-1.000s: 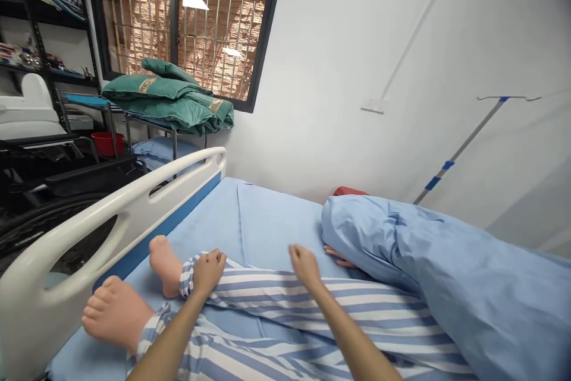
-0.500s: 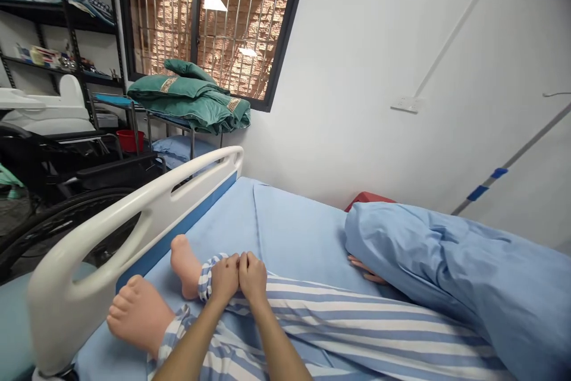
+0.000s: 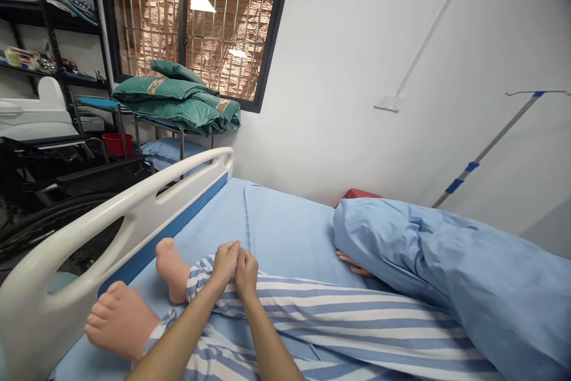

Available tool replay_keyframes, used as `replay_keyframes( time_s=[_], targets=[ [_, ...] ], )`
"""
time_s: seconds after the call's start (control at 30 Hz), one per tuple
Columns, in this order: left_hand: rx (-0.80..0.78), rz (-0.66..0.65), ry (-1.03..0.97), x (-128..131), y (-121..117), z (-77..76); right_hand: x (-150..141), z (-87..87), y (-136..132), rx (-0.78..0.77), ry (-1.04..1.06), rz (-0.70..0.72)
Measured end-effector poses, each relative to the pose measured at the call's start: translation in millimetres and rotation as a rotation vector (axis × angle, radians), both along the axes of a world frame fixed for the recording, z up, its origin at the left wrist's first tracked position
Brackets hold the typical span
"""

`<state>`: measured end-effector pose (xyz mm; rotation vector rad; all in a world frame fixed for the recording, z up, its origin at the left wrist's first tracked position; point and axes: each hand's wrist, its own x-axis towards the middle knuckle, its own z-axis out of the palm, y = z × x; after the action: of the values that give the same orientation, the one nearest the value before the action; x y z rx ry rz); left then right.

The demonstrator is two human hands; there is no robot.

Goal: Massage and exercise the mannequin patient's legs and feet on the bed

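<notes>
My left hand (image 3: 225, 263) and my right hand (image 3: 246, 271) are side by side, almost touching, over the lower part of the far striped trouser leg (image 3: 285, 292). Both are curled closed. Their fingertips are turned away, so what they grip, if anything, is hidden. The leg belongs to a manikin-like figure lying on the bed, in blue and white striped trousers. Left of my hands is its far bare foot (image 3: 172, 271). Its near bare foot (image 3: 118, 317) is closer to me, toes up, beyond my left forearm.
A white bed end board (image 3: 134, 205) stands along the left. Bunched blue bedding (image 3: 428, 262) covers the figure's upper part; a few fingers (image 3: 354, 263) show beneath. Behind the board are a wheelchair (image 3: 66, 191) and green folded quilts (image 3: 173, 98). A drip pole (image 3: 491, 143) leans at the right.
The view has swung slightly right, so the room slides left. My hands have risen a little and shifted toward the far edge of the leg, both still curled. The manikin and bedding look unchanged.
</notes>
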<state>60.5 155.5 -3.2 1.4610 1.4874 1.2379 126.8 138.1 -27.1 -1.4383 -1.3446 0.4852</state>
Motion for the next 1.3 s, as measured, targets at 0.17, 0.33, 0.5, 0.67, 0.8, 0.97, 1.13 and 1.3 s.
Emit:
replay_keyframes(
  time_s=[0.17, 0.33, 0.5, 0.67, 0.8, 0.97, 1.13, 1.3],
  targets=[
    [0.045, 0.07, -0.057, 11, -11, -11.5, 4, -3.0, 4, -0.006, 0.071, 0.005],
    [0.129, 0.099, 0.361, 9, -26, -35.5, 7, -6.7, 5, 0.014, 0.151, -0.014],
    [0.047, 0.128, 0.582, 10, -27, -34.1, 7, -4.9, 5, 0.003, 0.089, -0.002],
    [-0.015, 0.129, 0.658, 14, -30, -25.5, 20, 24.2, 2, -0.084, -0.157, 0.047],
    [0.0, 0.128, 0.703, 17, -34, -20.8, 37, 48.1, -3, 0.021, -0.251, 0.056],
    [0.009, 0.155, 0.708, 18, -33, -21.6, 43, 23.6, -11, -0.017, -0.317, -0.004],
    [0.003, 0.153, 0.715, 19, -31, -26.3, 39, 3.5, -17, -0.092, -0.437, -0.018],
    [0.014, 0.117, 0.714, 19, -31, -26.8, 40, 5.3, -19, -0.07, -0.472, -0.049]
  ],
)
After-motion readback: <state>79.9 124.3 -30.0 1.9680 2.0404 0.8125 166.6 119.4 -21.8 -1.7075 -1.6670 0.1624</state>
